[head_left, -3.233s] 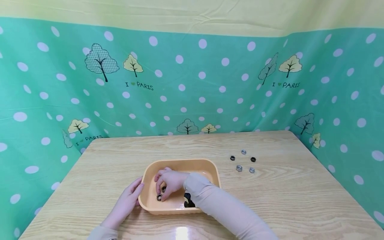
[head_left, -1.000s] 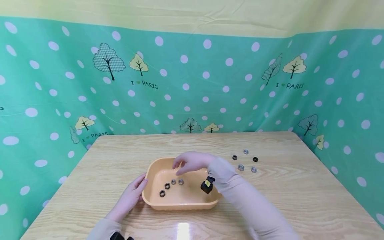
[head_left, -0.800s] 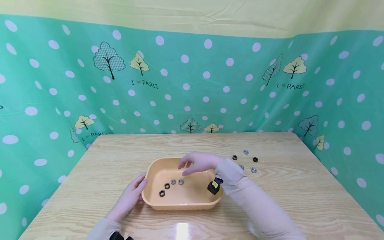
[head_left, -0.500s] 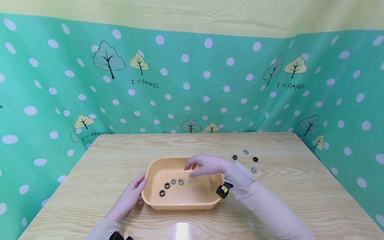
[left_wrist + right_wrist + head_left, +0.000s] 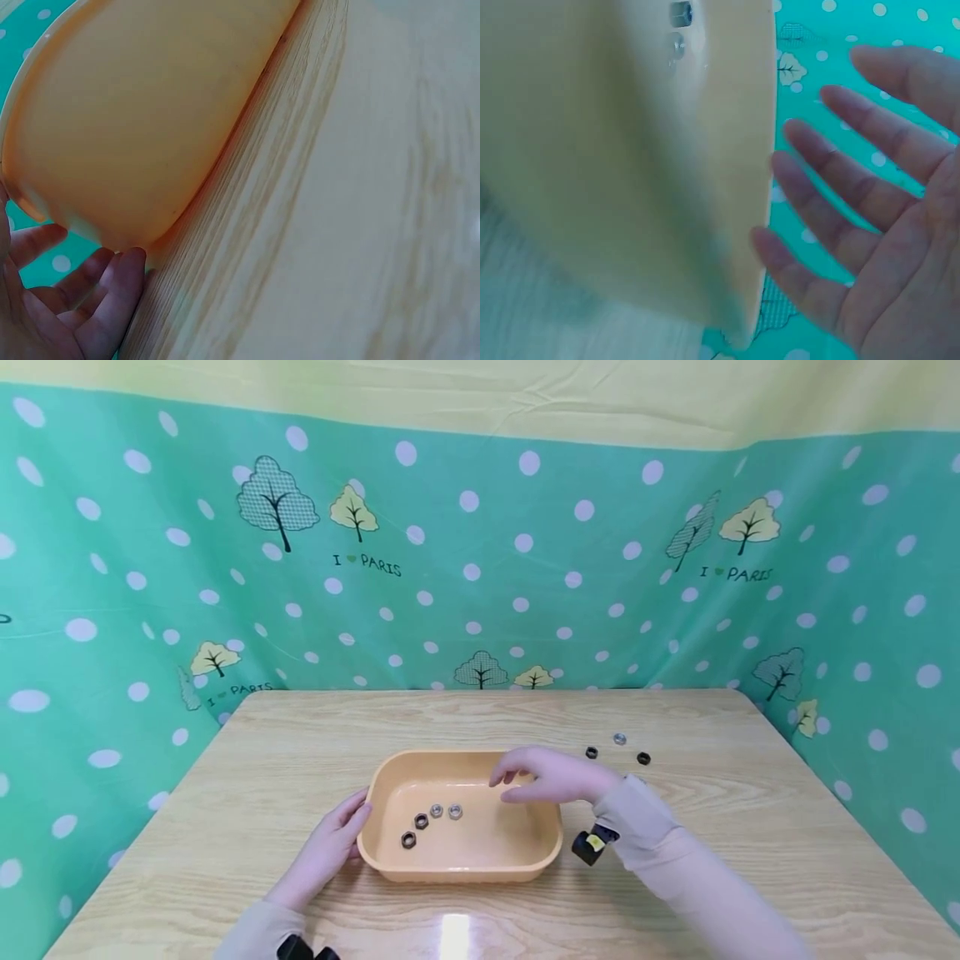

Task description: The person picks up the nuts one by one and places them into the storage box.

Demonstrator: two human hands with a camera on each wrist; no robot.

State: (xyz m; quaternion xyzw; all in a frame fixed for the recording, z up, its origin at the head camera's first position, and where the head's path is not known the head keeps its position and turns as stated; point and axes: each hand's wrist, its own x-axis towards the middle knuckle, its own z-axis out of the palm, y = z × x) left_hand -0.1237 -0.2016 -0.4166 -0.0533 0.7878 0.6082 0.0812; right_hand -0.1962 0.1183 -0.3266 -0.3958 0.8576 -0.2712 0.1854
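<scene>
My left hand rests at the left end of a peach plastic tub. The left wrist view has its loosely bent fingers against the tub's outer wall. Inside the tub lie two dark hex nuts, the nearer nut and the farther one, then two silver nuts in a curved row. My right hand hovers over the tub's right end, holding nothing. In the right wrist view its fingers are spread and nearly straight beside the tub wall.
Right of the tub, on the wooden table, lie a silver nut, a dark nut and another dark nut. Two silver nuts there are hidden by my right hand and sleeve. A green dotted curtain hangs behind.
My right hand was down at the dark nuts in the tub, then lifted off and moved right, leaving two silver nuts beside them. My left hand stays at the tub.
</scene>
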